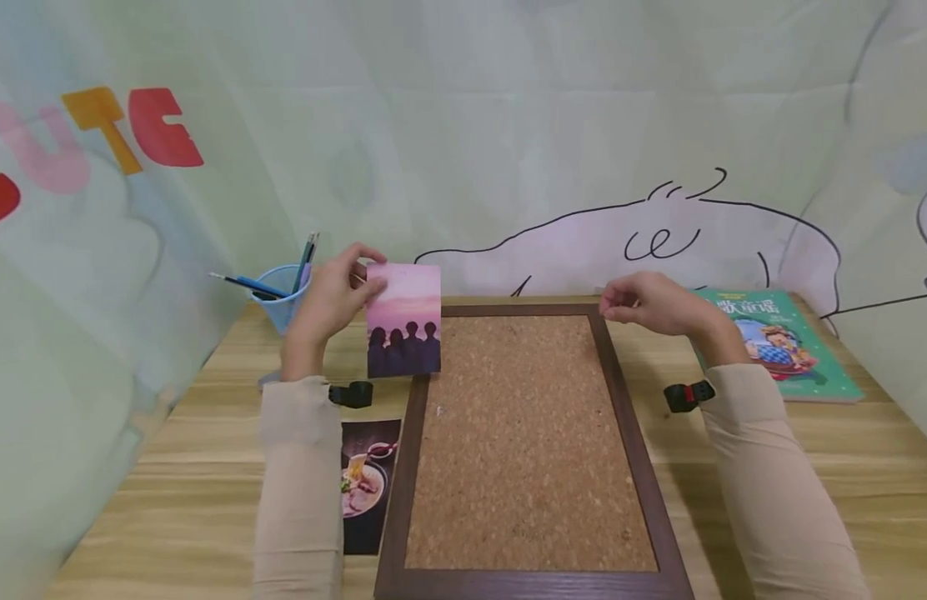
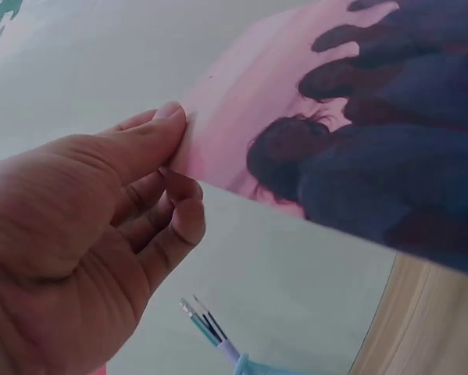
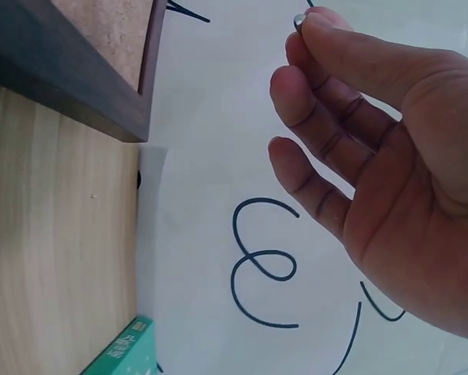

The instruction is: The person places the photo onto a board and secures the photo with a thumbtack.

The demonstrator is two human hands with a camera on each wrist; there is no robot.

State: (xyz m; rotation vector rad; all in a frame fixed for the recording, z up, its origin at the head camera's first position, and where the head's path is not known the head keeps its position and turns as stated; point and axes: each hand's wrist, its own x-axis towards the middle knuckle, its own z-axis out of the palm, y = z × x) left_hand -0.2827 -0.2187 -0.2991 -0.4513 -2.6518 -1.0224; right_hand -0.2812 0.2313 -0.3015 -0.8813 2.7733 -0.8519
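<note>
The photo [image 1: 404,325], held up near the upper left of the board [image 1: 531,442], may swing because the fingers of the left hand [image 1: 330,296] pinch only its corner, and the shiny bit [image 3: 298,23] pinched by the right hand [image 1: 654,307] may slip, being so small.

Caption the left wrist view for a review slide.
Left hand pinching a rectangular pink-sky photo print with dark silhouettes, a round light-blue pencil cup lower in frame.

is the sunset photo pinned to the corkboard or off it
Off the corkboard: the left hand pinches the sunset photo by one corner, and the left wrist view shows it raised.
</note>
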